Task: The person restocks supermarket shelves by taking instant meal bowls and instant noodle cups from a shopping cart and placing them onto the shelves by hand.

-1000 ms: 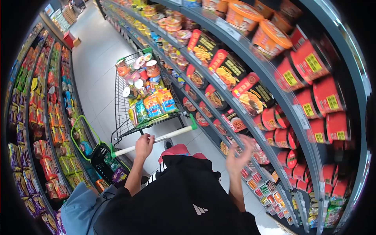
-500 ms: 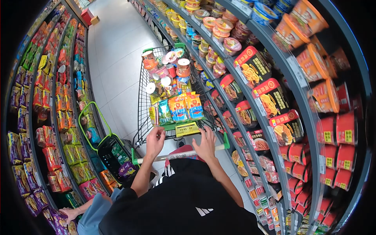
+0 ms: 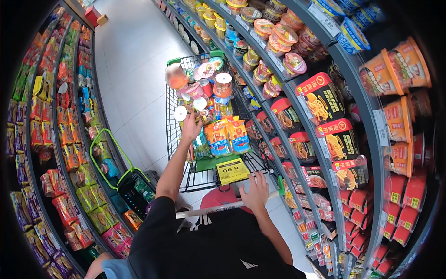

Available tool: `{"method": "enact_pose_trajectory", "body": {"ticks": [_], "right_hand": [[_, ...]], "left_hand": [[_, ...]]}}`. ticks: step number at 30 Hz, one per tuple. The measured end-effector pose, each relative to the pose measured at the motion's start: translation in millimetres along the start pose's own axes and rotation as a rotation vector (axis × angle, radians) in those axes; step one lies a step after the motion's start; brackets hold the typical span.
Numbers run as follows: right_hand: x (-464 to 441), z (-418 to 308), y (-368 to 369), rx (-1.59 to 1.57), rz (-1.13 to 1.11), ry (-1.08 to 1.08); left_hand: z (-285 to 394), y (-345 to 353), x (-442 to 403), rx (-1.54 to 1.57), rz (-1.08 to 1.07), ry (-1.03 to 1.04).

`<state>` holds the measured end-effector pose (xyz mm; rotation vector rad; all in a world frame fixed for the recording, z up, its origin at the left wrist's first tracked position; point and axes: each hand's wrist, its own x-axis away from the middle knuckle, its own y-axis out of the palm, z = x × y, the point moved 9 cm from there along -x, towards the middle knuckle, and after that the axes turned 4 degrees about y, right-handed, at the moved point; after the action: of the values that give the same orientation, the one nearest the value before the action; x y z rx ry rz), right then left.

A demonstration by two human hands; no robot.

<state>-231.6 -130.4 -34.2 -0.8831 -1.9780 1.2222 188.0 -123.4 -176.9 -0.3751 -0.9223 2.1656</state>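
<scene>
My left hand (image 3: 191, 129) reaches over the left side of a wire shopping cart (image 3: 186, 182), its fingers bent down among the goods. Right beside it is an instant noodle cup with a white lid (image 3: 180, 113); the fingertips are hidden, so I cannot tell whether they grip anything. My right hand (image 3: 254, 191) is at the cart's handlebar (image 3: 209, 211), fingers spread and holding nothing. A yellow price sign (image 3: 233, 171) lies just ahead of it. Orange-and-blue snack bags (image 3: 218, 139) stand in the cart's near part, with several noodle cups (image 3: 223, 85) behind them.
Shelves of bagged noodles (image 3: 70, 157) line the left; boxed meals (image 3: 338, 139) and orange noodle buckets (image 3: 383, 74) fill the right. A black basket with a green handle (image 3: 134, 188) is left of the cart. Another person's leg (image 3: 98, 267) shows at lower left.
My left hand has moved forward from near the handlebar to the goods in the cart. My right hand has shifted slightly right and back. The other person's hand has left the view.
</scene>
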Motion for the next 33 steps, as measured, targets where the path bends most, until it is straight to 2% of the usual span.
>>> {"method": "enact_pose_trajectory", "body": {"ticks": [3,10,11,15,18,19,23,26,29,33], "right_hand": [[-2,-2,-3,-0.007,0.000,0.016],[-2,1,3,0.013,-0.009,0.048],[-3,2,3,0.016,-0.015,0.055],[-4,1,2,0.012,-0.003,0.048],[-6,0,-1,0.007,0.003,0.041],[-7,-1,-2,0.005,0.007,0.041],[-8,-3,-4,-0.003,0.014,0.047],[-8,-3,-4,0.007,0.040,0.024],[-10,-5,-7,0.015,0.051,0.020],[-10,-5,-6,0.006,0.048,0.021]], "left_hand": [[-10,25,-45,-0.097,-0.074,-0.092],[-9,57,-97,-0.385,-0.010,-0.083],[-1,61,-106,-0.352,-0.034,-0.022],[43,66,-138,-0.201,0.088,0.210],[68,68,-161,0.087,0.200,0.254],[64,79,-174,0.047,0.121,0.186],[71,97,-199,0.066,0.030,0.125],[63,112,-205,0.127,0.081,0.157],[68,102,-193,-0.030,-0.034,-0.004],[52,107,-164,0.001,-0.060,0.003]]}}
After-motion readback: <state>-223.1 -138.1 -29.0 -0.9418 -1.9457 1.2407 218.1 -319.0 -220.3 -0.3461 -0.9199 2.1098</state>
